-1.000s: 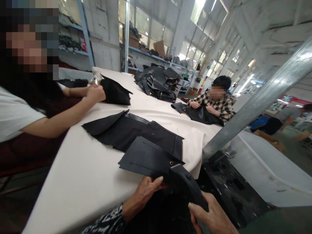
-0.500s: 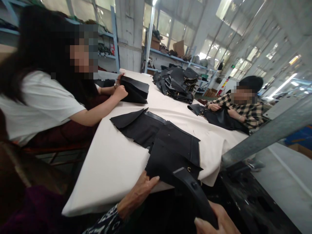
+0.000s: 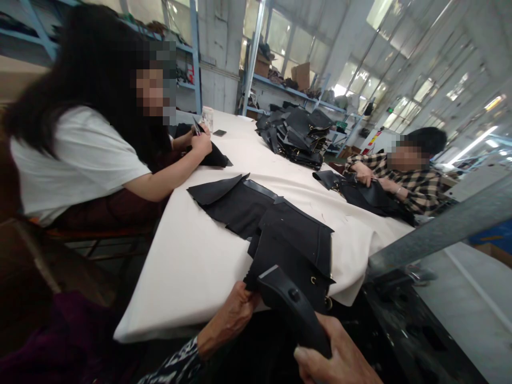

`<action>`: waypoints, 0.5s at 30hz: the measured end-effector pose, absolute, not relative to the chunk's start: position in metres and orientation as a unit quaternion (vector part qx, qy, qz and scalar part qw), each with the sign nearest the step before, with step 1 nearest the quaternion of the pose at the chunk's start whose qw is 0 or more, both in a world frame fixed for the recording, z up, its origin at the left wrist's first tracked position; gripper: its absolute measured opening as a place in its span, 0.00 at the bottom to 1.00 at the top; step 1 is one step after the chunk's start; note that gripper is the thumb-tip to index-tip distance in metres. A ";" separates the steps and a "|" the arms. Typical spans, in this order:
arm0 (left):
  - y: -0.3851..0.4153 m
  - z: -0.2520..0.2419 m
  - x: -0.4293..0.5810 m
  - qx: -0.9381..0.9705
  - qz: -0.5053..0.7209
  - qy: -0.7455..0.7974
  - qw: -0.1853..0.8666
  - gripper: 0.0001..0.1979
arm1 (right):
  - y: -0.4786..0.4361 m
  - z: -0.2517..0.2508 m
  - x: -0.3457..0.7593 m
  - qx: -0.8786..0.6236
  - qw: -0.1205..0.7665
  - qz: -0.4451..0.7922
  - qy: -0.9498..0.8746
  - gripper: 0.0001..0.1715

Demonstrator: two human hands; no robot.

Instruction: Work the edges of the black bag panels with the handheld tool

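Note:
My left hand (image 3: 236, 312) pinches the near left corner of a black piece (image 3: 286, 256) that has a gold ring near its right side. In my right hand (image 3: 336, 352) is a black handheld tool (image 3: 294, 298) with a curved body and a flat, wide tip. That tip lies over the left edge of the black piece, close to my left fingers; whether it touches cannot be made out. More black panels (image 3: 232, 205) lie beneath and beyond this piece on the white-covered table (image 3: 180, 266).
A person in a white shirt (image 3: 100, 144) handles black material at left. Another in checked clothing (image 3: 424, 184) works on a black piece at right. Black pieces (image 3: 296, 133) are piled at the back. A metal bar (image 3: 440, 229) slants across the right.
My right hand and the tool have moved left, towards my left hand. My left thumb has closed onto the piece's corner. The person at left has lowered the black material.

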State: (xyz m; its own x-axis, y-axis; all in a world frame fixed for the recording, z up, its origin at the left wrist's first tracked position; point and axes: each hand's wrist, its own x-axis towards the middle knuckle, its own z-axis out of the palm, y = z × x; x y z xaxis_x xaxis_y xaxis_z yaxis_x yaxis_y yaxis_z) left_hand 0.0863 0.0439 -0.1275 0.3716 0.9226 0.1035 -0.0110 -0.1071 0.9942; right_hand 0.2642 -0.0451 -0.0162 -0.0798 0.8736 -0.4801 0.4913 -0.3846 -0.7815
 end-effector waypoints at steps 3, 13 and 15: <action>0.045 -0.123 0.087 0.650 0.414 0.365 0.523 0.12 | -0.039 -0.010 0.263 -0.635 0.198 0.533 -0.523 0.10; 0.050 -0.113 0.088 0.594 0.383 0.405 0.580 0.16 | -0.054 -0.003 0.266 -0.672 0.179 0.501 -0.515 0.13; 0.057 -0.107 0.086 0.523 0.412 0.377 0.644 0.13 | -0.059 -0.005 0.271 -0.669 0.188 0.484 -0.532 0.11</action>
